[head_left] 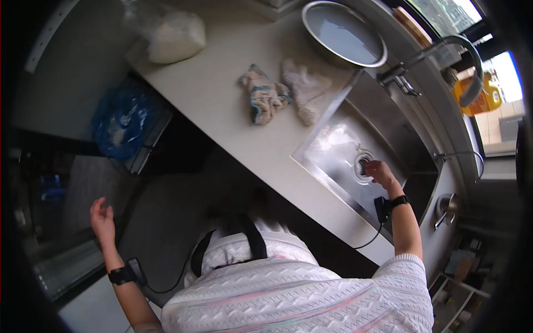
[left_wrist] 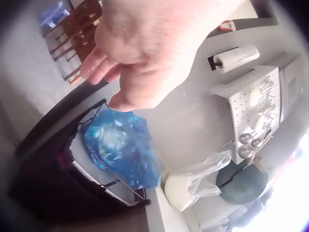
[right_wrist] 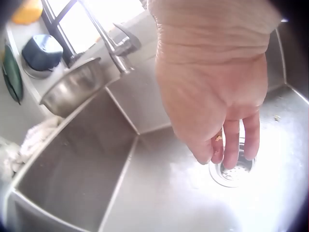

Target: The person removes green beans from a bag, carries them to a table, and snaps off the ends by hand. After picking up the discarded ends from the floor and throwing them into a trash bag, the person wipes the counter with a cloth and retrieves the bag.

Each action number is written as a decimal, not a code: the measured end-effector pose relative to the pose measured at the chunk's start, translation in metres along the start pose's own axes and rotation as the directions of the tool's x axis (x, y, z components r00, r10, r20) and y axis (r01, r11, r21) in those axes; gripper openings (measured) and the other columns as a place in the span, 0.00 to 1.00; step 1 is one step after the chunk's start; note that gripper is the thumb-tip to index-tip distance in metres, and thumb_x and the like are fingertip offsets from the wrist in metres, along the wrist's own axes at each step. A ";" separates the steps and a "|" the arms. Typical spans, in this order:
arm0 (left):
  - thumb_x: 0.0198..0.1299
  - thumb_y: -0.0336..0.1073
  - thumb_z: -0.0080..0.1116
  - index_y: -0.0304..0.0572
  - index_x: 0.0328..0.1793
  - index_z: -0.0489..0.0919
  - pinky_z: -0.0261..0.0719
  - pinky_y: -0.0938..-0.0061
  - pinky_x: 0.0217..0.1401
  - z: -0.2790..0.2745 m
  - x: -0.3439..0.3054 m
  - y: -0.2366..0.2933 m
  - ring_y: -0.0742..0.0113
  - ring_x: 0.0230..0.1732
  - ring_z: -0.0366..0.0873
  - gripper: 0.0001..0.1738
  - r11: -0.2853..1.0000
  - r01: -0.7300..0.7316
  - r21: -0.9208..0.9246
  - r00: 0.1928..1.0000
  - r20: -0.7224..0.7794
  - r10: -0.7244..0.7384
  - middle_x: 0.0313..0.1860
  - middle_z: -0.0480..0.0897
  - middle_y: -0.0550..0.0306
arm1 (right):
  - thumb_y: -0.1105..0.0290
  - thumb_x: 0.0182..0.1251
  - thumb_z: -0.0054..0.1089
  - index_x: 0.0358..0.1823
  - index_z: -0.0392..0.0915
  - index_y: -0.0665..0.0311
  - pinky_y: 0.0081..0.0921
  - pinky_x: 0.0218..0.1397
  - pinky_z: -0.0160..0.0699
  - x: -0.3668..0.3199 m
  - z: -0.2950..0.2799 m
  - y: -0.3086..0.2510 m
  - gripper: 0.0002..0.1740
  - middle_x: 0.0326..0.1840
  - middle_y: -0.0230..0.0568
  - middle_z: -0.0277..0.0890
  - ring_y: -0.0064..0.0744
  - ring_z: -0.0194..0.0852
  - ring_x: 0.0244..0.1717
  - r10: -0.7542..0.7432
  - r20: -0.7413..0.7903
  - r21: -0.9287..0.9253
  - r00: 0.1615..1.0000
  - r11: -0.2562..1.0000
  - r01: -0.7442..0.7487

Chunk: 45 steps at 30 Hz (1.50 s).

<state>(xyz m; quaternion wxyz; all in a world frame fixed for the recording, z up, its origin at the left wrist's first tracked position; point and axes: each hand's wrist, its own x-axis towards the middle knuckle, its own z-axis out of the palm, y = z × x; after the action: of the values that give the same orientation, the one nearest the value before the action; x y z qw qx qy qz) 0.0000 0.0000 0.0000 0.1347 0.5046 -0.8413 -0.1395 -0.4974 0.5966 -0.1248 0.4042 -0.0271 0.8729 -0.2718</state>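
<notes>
right wrist view: the right hand (right_wrist: 217, 92) is hanging over the drain (right_wrist: 236, 176) in the sink (right_wrist: 154, 188), its fingers pointing down and slightly apart, apparently so their tips can reach in; a yellow scrap (right_wrist: 218, 138) is clinging to 1 finger. the left hand (left_wrist: 145, 53) is hanging free, perhaps for balance, fingers curling loosely, the blue bag (left_wrist: 123, 145) lying beyond.

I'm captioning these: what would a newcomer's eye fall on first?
Probably the right hand, low in the steel sink, its fingers at the drain. Next might be the large metal bowl on the counter by the sink. A bright blue bag stands out too, left of the counter in the head view.
</notes>
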 end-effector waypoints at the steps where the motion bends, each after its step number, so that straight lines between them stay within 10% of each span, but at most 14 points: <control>1: 0.47 0.26 0.57 0.43 0.46 0.78 0.75 0.72 0.42 -0.038 -0.025 -0.006 0.66 0.33 0.74 0.17 0.997 0.053 0.064 0.998 -0.048 -0.050 0.54 0.74 0.54 | 0.74 0.53 0.56 0.43 0.77 0.65 0.19 0.22 0.70 -0.010 0.000 -0.005 0.14 0.29 0.34 0.78 0.22 0.74 0.26 -0.060 -0.037 0.094 0.997 0.994 0.063; 3: 0.46 0.27 0.59 0.43 0.46 0.78 0.75 0.73 0.42 0.039 -0.025 -0.002 0.64 0.33 0.74 0.17 0.988 0.132 -0.086 0.991 0.010 -0.131 0.53 0.74 0.53 | 0.75 0.55 0.53 0.42 0.76 0.66 0.17 0.25 0.70 -0.038 -0.045 -0.068 0.12 0.27 0.33 0.77 0.20 0.74 0.27 -0.145 -0.202 0.007 0.969 0.989 0.150; 10: 0.46 0.29 0.60 0.44 0.45 0.78 0.75 0.70 0.42 -0.013 -0.024 -0.079 0.62 0.35 0.75 0.17 0.981 0.192 -0.027 0.980 0.052 -0.191 0.52 0.73 0.56 | 0.76 0.59 0.53 0.43 0.75 0.68 0.14 0.28 0.70 -0.134 0.057 -0.206 0.11 0.27 0.32 0.76 0.18 0.74 0.27 -0.400 -0.084 0.098 0.913 0.908 0.407; 28: 0.40 0.28 0.60 0.44 0.39 0.78 0.74 0.67 0.35 -0.028 -0.139 -0.492 0.61 0.30 0.74 0.15 0.808 0.555 -0.200 0.804 -0.120 -0.582 0.39 0.77 0.51 | 0.76 0.60 0.54 0.49 0.73 0.70 0.19 0.45 0.76 -0.192 0.595 -0.569 0.15 0.39 0.40 0.78 0.25 0.77 0.39 -0.481 0.692 -0.031 0.538 0.725 0.688; 37: 0.40 0.31 0.58 0.44 0.39 0.79 0.72 0.64 0.43 -0.015 -0.030 -0.550 0.54 0.39 0.74 0.15 0.708 0.644 -0.288 0.728 -0.055 -0.684 0.40 0.77 0.49 | 0.69 0.60 0.55 0.48 0.74 0.66 0.21 0.41 0.75 -0.154 0.835 -0.742 0.15 0.36 0.39 0.78 0.25 0.77 0.35 -0.484 0.868 0.156 0.113 0.480 0.863; 45: 0.41 0.30 0.59 0.44 0.39 0.79 0.75 0.69 0.37 -0.082 0.109 -0.609 0.61 0.31 0.75 0.14 0.672 0.658 -0.339 0.670 -0.143 -0.728 0.38 0.77 0.52 | 0.70 0.60 0.54 0.48 0.74 0.68 0.20 0.39 0.73 -0.175 0.964 -0.916 0.16 0.32 0.38 0.78 0.23 0.75 0.33 -0.435 0.897 0.149 0.076 0.461 0.875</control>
<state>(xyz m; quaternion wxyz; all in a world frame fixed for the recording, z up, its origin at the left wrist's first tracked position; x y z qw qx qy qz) 0.4750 -0.3798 -0.1407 0.2476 0.7798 -0.5313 -0.2198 0.1570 -0.5721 -0.0558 0.5787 -0.6522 0.4588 -0.1708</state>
